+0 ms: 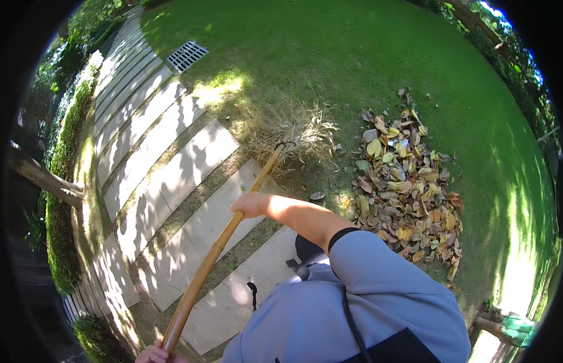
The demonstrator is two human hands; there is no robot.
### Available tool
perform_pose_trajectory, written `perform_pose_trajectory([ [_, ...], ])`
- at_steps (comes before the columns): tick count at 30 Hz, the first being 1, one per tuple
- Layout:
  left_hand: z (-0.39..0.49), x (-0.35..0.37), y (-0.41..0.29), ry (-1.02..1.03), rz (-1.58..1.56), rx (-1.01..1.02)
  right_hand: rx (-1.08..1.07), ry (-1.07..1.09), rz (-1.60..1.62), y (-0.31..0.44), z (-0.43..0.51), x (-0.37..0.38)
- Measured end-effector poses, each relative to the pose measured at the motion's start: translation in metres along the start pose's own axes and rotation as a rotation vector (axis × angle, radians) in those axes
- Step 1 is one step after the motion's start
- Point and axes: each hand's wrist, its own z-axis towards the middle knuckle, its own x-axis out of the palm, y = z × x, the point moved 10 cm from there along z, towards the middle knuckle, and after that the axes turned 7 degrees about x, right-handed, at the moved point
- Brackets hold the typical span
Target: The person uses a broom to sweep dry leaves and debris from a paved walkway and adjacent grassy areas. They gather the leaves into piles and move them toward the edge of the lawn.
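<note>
A broom with a bamboo handle slants across the view from the bottom left up to the middle. My right hand is closed around the lower part of the handle, with the forearm reaching across in front of me. Near the bottom edge, my left hand grips the upper end and is partly cut off by the frame. The broom's spread head of dry twigs, bound to the handle by a dark tie, rests on the ground where the grass meets the paving. To its right lies a long heap of dry leaves, apart from the bristles.
Pale stone slabs with grassy gaps form a path on the left. A metal drain grate sits beside it. Lawn spreads beyond. A tree trunk and a low hedge border the path; another trunk stands lower right.
</note>
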Motion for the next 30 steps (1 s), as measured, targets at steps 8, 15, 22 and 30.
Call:
perform_pose_trajectory([
  [8, 0.063, 0.198, 0.102, 0.233, -0.27, -0.183, 0.318, -0.155, 0.072, -0.161, -0.125, -0.099],
  [15, 0.13, 0.305, 0.193, 0.462, -0.565, -0.421, 0.608, -0.257, 0.117, -0.174, -0.248, -0.167],
  [22, 0.292, 0.34, 0.195, 0.408, -0.898, -0.545, 0.275, -0.392, 0.305, -0.076, -0.24, -0.285],
  [30, 0.314, 0.352, 0.126, 0.388, 1.077, 0.991, 0.132, -0.524, 0.105, -0.124, -0.176, -0.376],
])
